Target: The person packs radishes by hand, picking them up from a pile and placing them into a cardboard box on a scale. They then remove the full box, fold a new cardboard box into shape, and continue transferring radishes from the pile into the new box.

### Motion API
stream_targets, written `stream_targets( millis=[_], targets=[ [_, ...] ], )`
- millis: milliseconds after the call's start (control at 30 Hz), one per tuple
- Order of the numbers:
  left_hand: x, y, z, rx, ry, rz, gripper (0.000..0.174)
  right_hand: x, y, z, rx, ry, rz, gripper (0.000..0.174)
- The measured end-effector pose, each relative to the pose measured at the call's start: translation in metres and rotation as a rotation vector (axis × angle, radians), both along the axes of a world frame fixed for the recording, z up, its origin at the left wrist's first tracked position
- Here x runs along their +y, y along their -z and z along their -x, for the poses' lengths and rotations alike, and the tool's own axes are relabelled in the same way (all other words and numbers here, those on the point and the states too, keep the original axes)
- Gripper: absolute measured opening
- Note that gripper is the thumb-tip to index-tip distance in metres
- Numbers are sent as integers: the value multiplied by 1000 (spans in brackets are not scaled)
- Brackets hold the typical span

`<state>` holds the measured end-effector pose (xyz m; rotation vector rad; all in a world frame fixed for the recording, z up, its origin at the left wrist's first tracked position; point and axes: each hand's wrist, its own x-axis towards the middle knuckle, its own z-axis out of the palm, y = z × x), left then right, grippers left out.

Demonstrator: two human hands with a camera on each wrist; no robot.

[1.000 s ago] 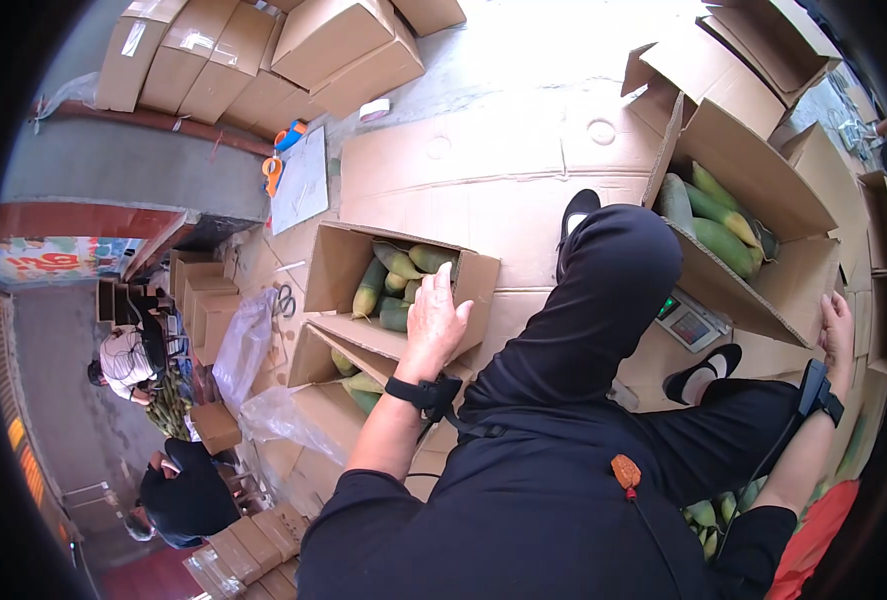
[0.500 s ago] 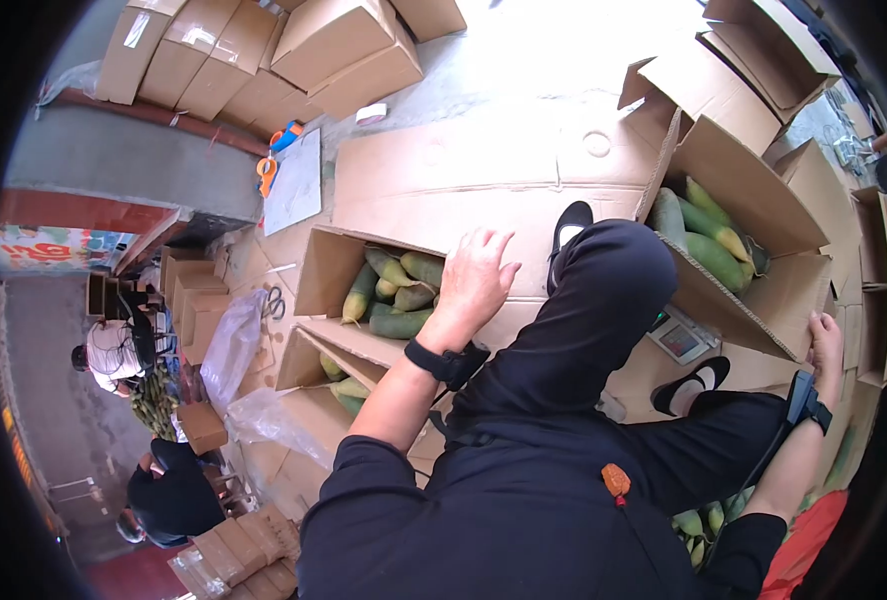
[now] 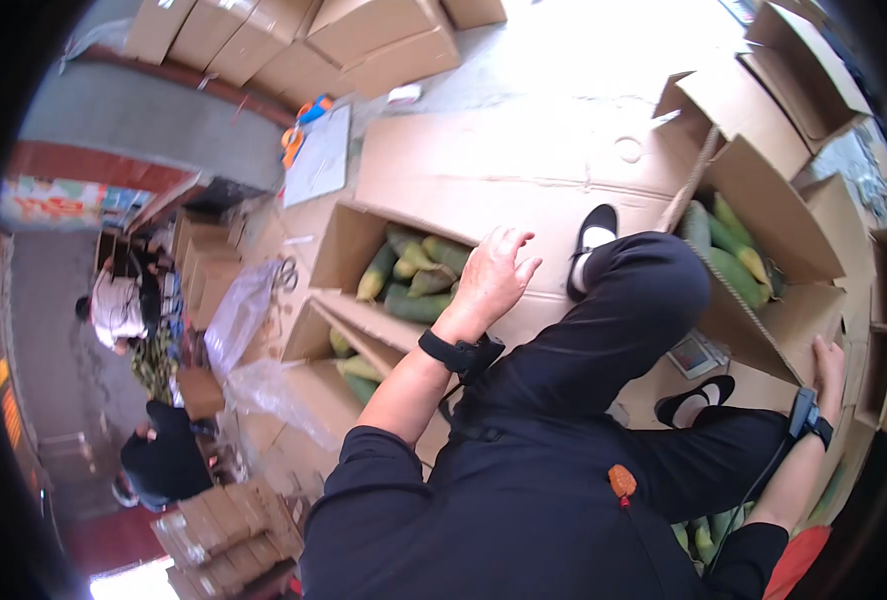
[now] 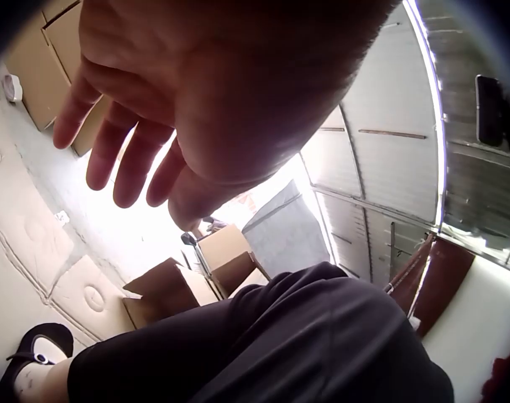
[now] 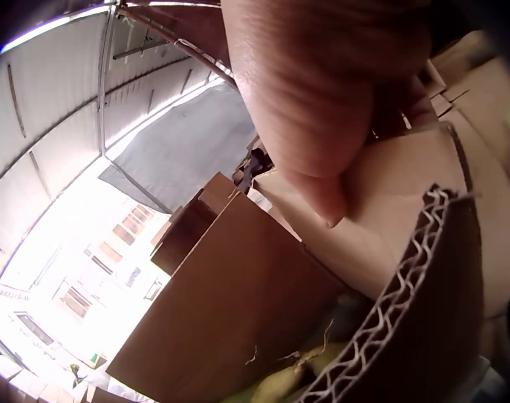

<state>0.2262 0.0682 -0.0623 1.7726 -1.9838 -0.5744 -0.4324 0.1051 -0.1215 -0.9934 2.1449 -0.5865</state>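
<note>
My left hand hovers by the right edge of an open cardboard box of green radish-like vegetables. Its fingers are spread and loosely bent, holding nothing; the left wrist view shows the bare palm. At the right, my right hand grips the near edge of a second open box, which is tilted and holds similar vegetables. In the right wrist view the thumb of that hand lies against the cardboard, and the other fingers are mostly hidden.
A scale sits beneath the tilted box. Another box of vegetables stands beside the left one. Flattened cardboard covers the floor, with scissors and a tape dispenser at left. Two people are further left.
My left hand has moved from over the vegetables to the right, off the left box, its fingers now more bent. My right hand stays at the right box, and the head view has shifted.
</note>
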Motion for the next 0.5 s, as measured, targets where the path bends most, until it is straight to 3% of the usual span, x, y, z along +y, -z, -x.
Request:
stream_targets(
  millis=[167, 300, 333, 433, 500],
  targets=[
    [81, 4, -77, -196, -196, 74, 33, -3, 3, 18, -28, -40, -30, 40],
    [167, 8, -172, -328, -621, -13, 38, -5, 25, 42, -99, -13, 41, 42],
    [191, 15, -200, -417, -743, -27, 43, -8, 21, 50, 77, -98, -53, 42],
    [270, 62, -277, -629, -1119, -97, 63, -7, 29, 56, 0, -57, 6, 43],
    [291, 45, -264, -339, -1318, -186, 63, -6, 22, 51, 22, -71, -4, 44]
  ],
)
